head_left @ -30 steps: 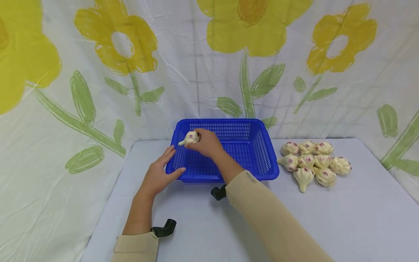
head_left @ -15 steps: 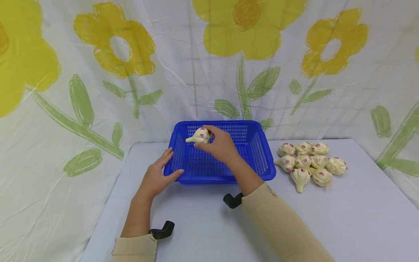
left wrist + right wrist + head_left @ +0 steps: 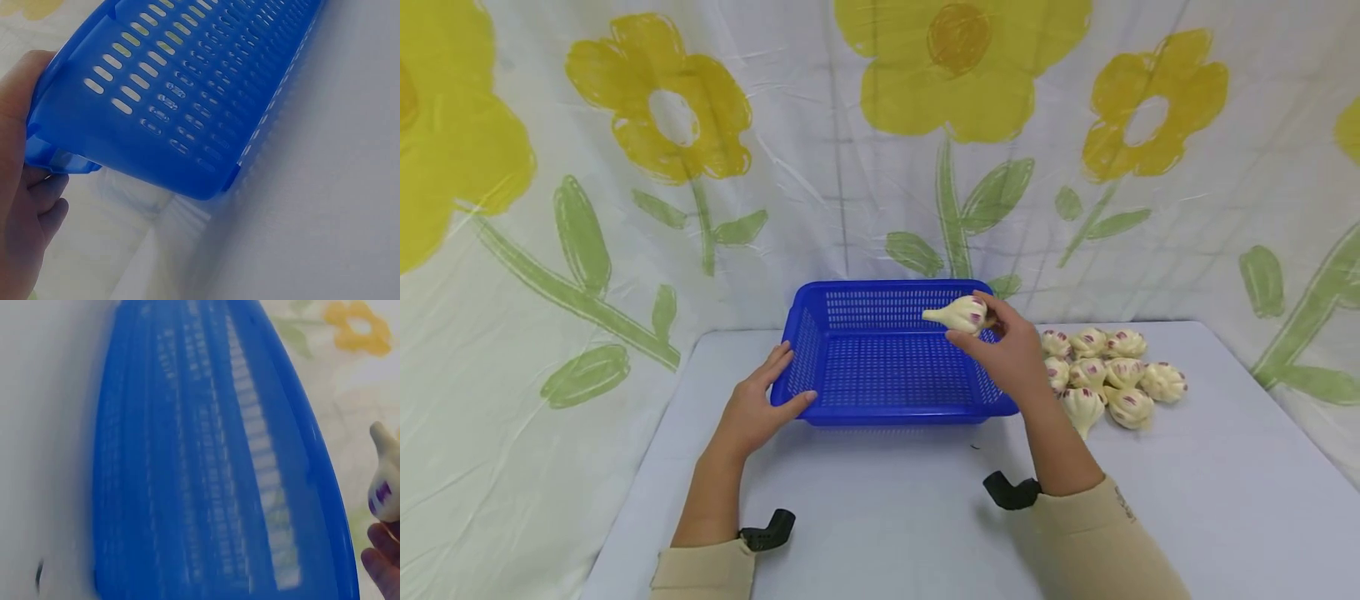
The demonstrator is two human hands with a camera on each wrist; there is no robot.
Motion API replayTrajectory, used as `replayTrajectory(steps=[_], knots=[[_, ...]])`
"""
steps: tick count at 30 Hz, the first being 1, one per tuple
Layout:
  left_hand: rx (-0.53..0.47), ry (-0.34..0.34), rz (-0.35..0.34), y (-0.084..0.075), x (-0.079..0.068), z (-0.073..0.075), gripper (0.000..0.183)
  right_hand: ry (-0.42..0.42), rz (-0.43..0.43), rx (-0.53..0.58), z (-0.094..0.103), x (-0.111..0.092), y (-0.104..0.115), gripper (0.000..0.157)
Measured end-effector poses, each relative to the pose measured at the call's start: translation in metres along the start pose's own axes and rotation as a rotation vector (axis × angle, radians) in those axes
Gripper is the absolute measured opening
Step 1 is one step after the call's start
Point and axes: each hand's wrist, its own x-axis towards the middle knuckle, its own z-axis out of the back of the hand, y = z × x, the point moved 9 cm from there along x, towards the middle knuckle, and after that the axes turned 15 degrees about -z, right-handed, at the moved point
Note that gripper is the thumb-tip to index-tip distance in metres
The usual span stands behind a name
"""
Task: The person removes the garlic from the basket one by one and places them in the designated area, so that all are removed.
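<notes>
A blue plastic basket with slotted walls stands at the back of the table. My left hand holds its near left corner, thumb over the front rim and the other fingers along the left side. In the left wrist view, those fingers bend beneath the rim. My right hand pinches a garlic bulb above the basket's right end, its stem pointing left. At the edge of the right wrist view, the bulb is partly cut off. Only the basket's perforated floor shows inside it.
Several more garlic bulbs lie in a cluster on the white table, right of the basket; my right hand partly covers the nearest ones. A flower-printed cloth hangs behind. A small dark speck lies before the basket.
My right hand has carried the garlic bulb rightward, from the basket's left side to its right end. My left hand has kept its place on the corner. The view has shifted slightly.
</notes>
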Motion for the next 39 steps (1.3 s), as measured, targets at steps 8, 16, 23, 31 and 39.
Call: replayTrajectory(steps=[8,16,23,31,39], knots=[[0.005,0.000,0.009,0.002,0.000,0.000,0.091,-0.104,-0.164,-0.001,0.055,-0.008,-0.040,0.073],[0.002,0.007,0.010,0.004,0.002,-0.002,0.090,-0.195,-0.310,-0.056,0.101,-0.018,-0.084,0.077],[0.005,0.008,0.011,0.005,0.002,-0.002,0.091,-0.231,-0.395,-0.064,0.126,-0.027,-0.110,0.077],[0.006,0.005,0.006,0.005,0.002,-0.002,0.091,-0.270,-0.436,-0.041,0.145,-0.031,-0.124,0.075],[0.019,0.019,0.015,0.006,0.002,-0.002,0.088,-0.292,-0.495,-0.030,0.156,-0.032,-0.139,0.078]])
